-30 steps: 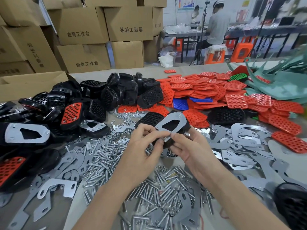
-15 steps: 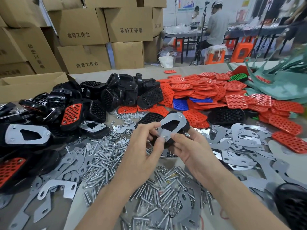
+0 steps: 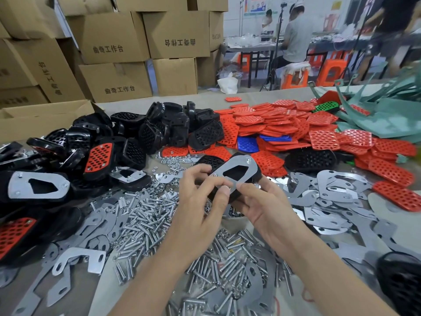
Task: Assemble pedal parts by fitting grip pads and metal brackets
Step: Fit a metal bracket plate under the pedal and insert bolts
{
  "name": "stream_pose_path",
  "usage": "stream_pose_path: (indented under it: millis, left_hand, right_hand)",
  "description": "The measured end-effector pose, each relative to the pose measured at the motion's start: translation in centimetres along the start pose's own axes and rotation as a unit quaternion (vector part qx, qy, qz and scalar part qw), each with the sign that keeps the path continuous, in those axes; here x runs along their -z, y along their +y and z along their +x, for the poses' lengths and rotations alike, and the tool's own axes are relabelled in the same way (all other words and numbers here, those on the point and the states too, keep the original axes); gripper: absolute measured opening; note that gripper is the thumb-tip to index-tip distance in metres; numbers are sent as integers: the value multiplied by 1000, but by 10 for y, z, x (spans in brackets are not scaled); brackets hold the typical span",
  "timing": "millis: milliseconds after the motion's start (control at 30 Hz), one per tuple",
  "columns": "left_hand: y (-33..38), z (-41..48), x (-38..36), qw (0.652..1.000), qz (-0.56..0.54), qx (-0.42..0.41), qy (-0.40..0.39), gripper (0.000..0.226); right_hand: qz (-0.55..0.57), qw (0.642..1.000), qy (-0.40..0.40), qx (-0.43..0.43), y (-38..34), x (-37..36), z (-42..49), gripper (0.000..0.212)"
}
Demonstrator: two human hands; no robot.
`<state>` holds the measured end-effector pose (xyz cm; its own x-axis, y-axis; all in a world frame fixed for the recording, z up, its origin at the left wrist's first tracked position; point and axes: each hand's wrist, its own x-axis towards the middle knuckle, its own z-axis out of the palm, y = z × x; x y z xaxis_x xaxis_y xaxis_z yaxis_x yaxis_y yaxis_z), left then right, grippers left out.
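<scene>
Starting leftmost, the left hand (image 3: 200,201) is curled round the near end of the black pedal (image 3: 257,174), the metal bracket (image 3: 251,167) on top being pinched. The pedal is held up over scattered bolts (image 3: 145,215). It is cradled from beneath by the right hand (image 3: 262,204), thumb pressed on the bracket. Both parts are judged light and stiff; the bracket may slide, so the rim is best gripped.

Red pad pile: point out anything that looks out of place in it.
Blue pads lie tucked into the red pad pile near its front, and one green pad sits at its far edge: odd colours among red.
</scene>
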<state>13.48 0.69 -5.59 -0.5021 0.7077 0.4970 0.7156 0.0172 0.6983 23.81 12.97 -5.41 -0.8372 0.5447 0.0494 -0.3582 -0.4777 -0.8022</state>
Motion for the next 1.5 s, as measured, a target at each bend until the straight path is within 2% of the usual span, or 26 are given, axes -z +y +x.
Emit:
stream_pose_path:
  millis: [67,300,433,567,700,833,1000,1067,1133,1300,1400,1433,1500]
  left_hand:
    - [1,0,0,1000,-17,9,11,21]
    - [10,1,0,990,-133,42,-24,29]
    - [16,-3,3,975,-196,84,-65,26]
    - [17,-2,-2,986,-142,72,-41,17]
    - [15,2,-3,987,-142,68,-21,22]
    - [14,0,-4,990,-123,56,-34,23]
    - [16,-4,-3,973,-207,96,-39,26]
    - [16,-2,-4,983,-167,70,-27,17]
    - [15,0,-6,989,-134,57,-27,19]
    - [15,-3,-7,986,-143,74,-37,23]
    - [13,-3,-6,982,-169,86,-17,24]
    - [13,-2,-7,986,-151,75,-13,24]
    - [15,0,-9,991,-114,62,-21,29]
  right_hand:
    - [16,1000,-8,0,0,-2,0,29]
    - [47,999,0,-24,0,-2,0,28]
    - [51,998,20,-41,-3,-4,1,42]
    - [52,997,22,-43,-4,-5,0,36]
    - [63,997,13,-48,-5,-3,-2,24]
    - [31,998,13,-54,-4,-5,-2,16]
    - [51,998,17,-38,-5,-8,-1,16]
    - [43,998,15,-40,-5,-8,-1,16]
    - [31,999,20,-39,-5,-8,-2,20]
    - [34,998,26,-48,-4,-5,0,16]
    - [41,997,21,-56,-3,-6,1,40]
    - [42,997,22,-56,-3,-6,1,39]
    - [35,997,29,-56,-2,-5,1,23]
